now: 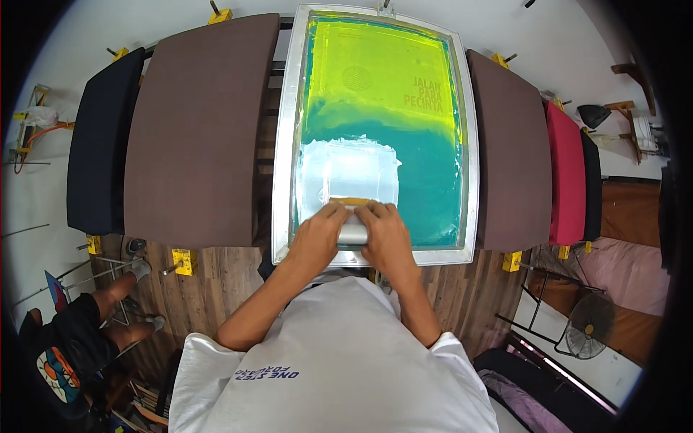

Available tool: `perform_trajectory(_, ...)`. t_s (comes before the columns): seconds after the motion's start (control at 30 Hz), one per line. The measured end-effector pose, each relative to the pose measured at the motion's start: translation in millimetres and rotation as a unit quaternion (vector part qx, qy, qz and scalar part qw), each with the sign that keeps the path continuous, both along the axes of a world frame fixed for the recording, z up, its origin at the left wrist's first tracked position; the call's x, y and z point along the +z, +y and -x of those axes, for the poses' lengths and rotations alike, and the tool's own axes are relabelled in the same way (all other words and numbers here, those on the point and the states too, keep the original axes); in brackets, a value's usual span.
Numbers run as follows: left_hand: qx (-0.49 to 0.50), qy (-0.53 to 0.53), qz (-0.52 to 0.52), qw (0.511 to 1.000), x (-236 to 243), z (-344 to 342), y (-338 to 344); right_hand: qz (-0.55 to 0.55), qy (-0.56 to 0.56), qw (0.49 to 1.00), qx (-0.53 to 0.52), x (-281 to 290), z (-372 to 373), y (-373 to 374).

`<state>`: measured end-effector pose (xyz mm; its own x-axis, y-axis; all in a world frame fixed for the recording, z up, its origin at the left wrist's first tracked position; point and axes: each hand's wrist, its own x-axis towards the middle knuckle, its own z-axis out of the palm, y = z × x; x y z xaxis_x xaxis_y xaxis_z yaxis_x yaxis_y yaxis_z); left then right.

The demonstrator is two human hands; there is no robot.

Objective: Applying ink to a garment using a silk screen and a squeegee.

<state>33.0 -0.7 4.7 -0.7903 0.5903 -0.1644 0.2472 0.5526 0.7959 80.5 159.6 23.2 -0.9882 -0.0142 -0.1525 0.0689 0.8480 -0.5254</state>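
Note:
A squeegee (353,236) with a silver handle and an amber blade lies across the near left part of a screen printing frame (468,144). Both its ends are gripped: my left hand (317,234) is closed round one, my right hand (386,232) round the other, with the fingertips close together near the blade. Just beyond the blade, a patch of white ink (357,166) covers part of the teal mesh (429,191). Farther off, the mesh is yellow-green (382,54), with a faint round motif and lettering. My hands hide part of the squeegee.
Brown fabric-covered boards (198,137) flank the frame, with a black one (105,148) and a red one (568,177) farther out. Yellow brackets (184,261) jut from their ends. A person (76,346) is at the lower left; a fan (590,325) stands at the right.

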Motion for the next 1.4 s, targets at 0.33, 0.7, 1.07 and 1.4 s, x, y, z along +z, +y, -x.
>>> perform_trajectory(0.33,-0.032,0.006,0.017,0.999,9.5,-36.0,-17.2,0.016,-0.044,0.999,0.000,10.7,-36.4,-10.3)
perform_trajectory(0.7,-0.044,0.024,-0.028,0.998,-3.9,76.3,9.3,-0.087,-0.020,0.995,0.036,2.5,80.6,22.5)
perform_trajectory(1.07,-0.072,0.103,0.058,0.990,-8.3,-58.2,-26.0,-0.007,0.020,0.999,0.025,-2.9,-50.7,-13.4)
perform_trajectory(1.4,-0.034,0.152,0.078,0.985,-4.0,62.6,12.0,-0.089,0.055,0.993,0.061,-0.6,69.0,26.2)
